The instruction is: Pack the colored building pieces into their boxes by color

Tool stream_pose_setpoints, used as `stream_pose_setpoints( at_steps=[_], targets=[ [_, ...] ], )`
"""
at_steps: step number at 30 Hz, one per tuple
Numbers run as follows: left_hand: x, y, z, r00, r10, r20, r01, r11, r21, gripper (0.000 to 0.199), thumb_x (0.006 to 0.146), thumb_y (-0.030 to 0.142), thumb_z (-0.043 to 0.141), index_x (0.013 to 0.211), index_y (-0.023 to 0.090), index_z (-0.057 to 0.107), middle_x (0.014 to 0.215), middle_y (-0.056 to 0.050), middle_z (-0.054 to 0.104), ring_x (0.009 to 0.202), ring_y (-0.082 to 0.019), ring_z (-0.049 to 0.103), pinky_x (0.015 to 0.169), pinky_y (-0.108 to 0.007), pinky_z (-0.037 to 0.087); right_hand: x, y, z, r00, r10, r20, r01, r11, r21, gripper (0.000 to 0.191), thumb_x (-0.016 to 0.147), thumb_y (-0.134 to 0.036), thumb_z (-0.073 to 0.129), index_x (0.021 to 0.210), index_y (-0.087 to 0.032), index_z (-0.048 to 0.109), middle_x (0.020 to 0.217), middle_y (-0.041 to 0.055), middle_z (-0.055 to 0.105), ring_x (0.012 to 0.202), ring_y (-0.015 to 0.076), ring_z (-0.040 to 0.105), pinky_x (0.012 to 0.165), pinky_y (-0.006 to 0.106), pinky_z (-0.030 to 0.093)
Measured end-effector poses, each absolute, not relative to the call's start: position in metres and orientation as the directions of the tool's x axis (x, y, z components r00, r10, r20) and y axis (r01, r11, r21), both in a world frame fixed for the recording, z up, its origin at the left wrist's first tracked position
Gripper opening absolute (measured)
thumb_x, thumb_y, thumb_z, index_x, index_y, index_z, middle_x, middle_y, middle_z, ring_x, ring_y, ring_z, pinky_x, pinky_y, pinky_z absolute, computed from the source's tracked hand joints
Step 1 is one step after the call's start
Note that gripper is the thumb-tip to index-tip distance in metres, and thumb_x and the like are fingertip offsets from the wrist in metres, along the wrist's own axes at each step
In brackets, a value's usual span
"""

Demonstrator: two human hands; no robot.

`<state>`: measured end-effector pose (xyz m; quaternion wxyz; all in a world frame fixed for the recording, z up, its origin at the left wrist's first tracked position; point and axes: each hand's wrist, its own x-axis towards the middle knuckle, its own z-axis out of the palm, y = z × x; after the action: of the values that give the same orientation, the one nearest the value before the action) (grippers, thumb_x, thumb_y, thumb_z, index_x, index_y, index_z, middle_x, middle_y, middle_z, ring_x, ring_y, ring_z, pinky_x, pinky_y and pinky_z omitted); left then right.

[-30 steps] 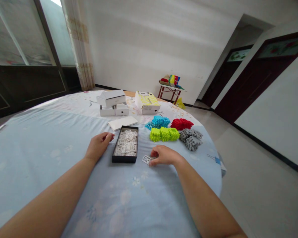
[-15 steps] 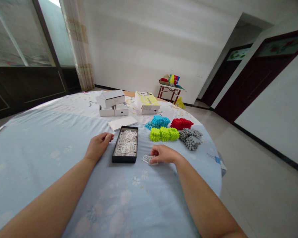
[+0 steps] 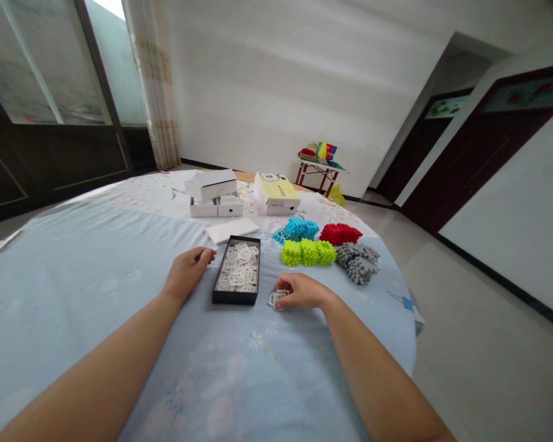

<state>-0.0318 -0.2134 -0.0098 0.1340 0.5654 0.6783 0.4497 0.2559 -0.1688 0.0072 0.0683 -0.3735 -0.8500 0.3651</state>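
My left hand (image 3: 188, 270) rests on the cloth left of an open black box (image 3: 235, 298), its fingers curled in with nothing visible in them. Inside the box lies a heap of white lattice pieces (image 3: 239, 265), small and plastic, like tiny window frames. On the box's other side, my right hand (image 3: 301, 290) pinches one white lattice piece (image 3: 282, 294) at the table surface. That piece overlaps another one under the fingertips, and the fingers partly hide both. Beyond this hand sit lime-green knobbly blocks (image 3: 308, 253).
Behind the green blocks lie blue pieces (image 3: 299, 229), red pieces (image 3: 341, 233) and grey pieces (image 3: 358, 262). Further back are a white lid (image 3: 231, 230), stacked white boxes (image 3: 212, 185) and a yellow-white box (image 3: 276, 193). The round table's edge curves away at right.
The white piece in my right hand has shifted left over the other one, so the two overlap more. My left hand stays beside the box. The whole view has shifted slightly.
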Motion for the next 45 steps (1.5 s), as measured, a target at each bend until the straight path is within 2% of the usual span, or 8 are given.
stream_pose_setpoints(
  at_steps=[7,11,17,23,27,32,39,45],
  targets=[
    [-0.03,-0.213,-0.009,-0.322,0.89,0.324,0.65,-0.041,0.759,0.04,0.078,0.047,0.038,0.079,0.018,0.065,0.074,-0.003,0.069,0.074,-0.018,0.062,0.068,-0.025,0.044,0.258,-0.166,0.024,-0.767,0.625,-0.146,0.478,0.404,-0.78,0.029,0.058,-0.034,0.071,0.072,-0.016,0.054,0.06,-0.0062,0.046,0.055,0.0067,0.039,0.049,0.019,0.029],
    [-0.029,-0.212,-0.008,-0.315,0.893,0.321,0.649,-0.044,0.759,0.039,0.078,0.046,0.038,0.079,0.018,0.066,0.073,-0.003,0.069,0.073,-0.018,0.062,0.067,-0.025,0.044,0.237,-0.152,0.043,-0.67,0.739,0.063,0.361,0.399,-0.843,0.032,0.057,-0.037,0.072,0.074,-0.016,0.054,0.057,-0.0074,0.039,0.052,0.0059,0.035,0.047,0.019,0.027],
    [-0.03,-0.213,-0.007,-0.32,0.885,0.338,0.641,-0.061,0.765,0.038,0.077,0.043,0.038,0.078,0.017,0.066,0.073,-0.003,0.069,0.072,-0.018,0.062,0.066,-0.025,0.043,0.181,-0.125,0.05,-0.541,0.83,0.135,0.201,0.284,-0.938,0.038,0.061,-0.04,0.069,0.088,-0.016,0.056,0.07,-0.0017,0.055,0.058,0.008,0.048,0.048,0.019,0.038],
    [-0.032,-0.214,-0.007,-0.346,0.88,0.325,0.635,-0.035,0.772,0.038,0.079,0.043,0.038,0.078,0.017,0.066,0.075,-0.003,0.069,0.074,-0.018,0.062,0.068,-0.025,0.044,0.182,-0.111,0.024,-0.42,0.895,0.15,0.306,0.295,-0.905,0.032,0.068,-0.035,0.063,0.092,-0.016,0.057,0.081,0.0031,0.06,0.069,0.0122,0.056,0.053,0.023,0.046],
    [-0.027,-0.214,-0.005,-0.287,0.853,0.436,0.729,-0.101,0.677,0.036,0.08,0.041,0.037,0.082,0.019,0.065,0.084,-0.005,0.068,0.081,-0.019,0.06,0.075,-0.028,0.043,0.205,-0.121,0.018,-0.428,0.888,0.17,0.34,0.333,-0.88,0.025,0.072,-0.034,0.058,0.09,-0.017,0.058,0.079,0.0025,0.062,0.07,0.013,0.058,0.055,0.024,0.047],
    [-0.013,-0.217,0.009,-0.051,0.844,0.535,0.833,-0.259,0.489,0.032,0.081,0.037,0.04,0.095,0.02,0.064,0.096,-0.007,0.065,0.096,-0.022,0.054,0.089,-0.036,0.037,0.227,-0.143,0.012,-0.48,0.862,0.164,0.326,0.349,-0.879,0.024,0.073,-0.034,0.056,0.089,-0.016,0.059,0.077,0.0025,0.063,0.069,0.0137,0.06,0.055,0.025,0.046],
    [0.009,-0.203,0.023,0.303,0.906,0.294,0.882,-0.384,0.272,0.032,0.079,0.04,0.044,0.1,0.027,0.065,0.107,-0.005,0.064,0.106,-0.025,0.05,0.099,-0.047,0.02,0.24,-0.155,-0.002,-0.493,0.861,0.122,0.291,0.296,-0.91,0.025,0.073,-0.035,0.057,0.088,-0.015,0.06,0.072,0.0017,0.062,0.065,0.013,0.059,0.057,0.025,0.045],
    [0.017,-0.185,0.018,0.314,0.922,0.229,0.914,-0.358,0.19,0.036,0.077,0.042,0.047,0.108,0.028,0.06,0.113,-0.008,0.06,0.11,-0.027,0.047,0.1,-0.054,0.009,0.242,-0.155,-0.005,-0.497,0.862,0.099,0.287,0.271,-0.919,0.024,0.074,-0.033,0.056,0.088,-0.015,0.061,0.072,0.0021,0.063,0.064,0.0129,0.059,0.057,0.025,0.044]
  ],
)
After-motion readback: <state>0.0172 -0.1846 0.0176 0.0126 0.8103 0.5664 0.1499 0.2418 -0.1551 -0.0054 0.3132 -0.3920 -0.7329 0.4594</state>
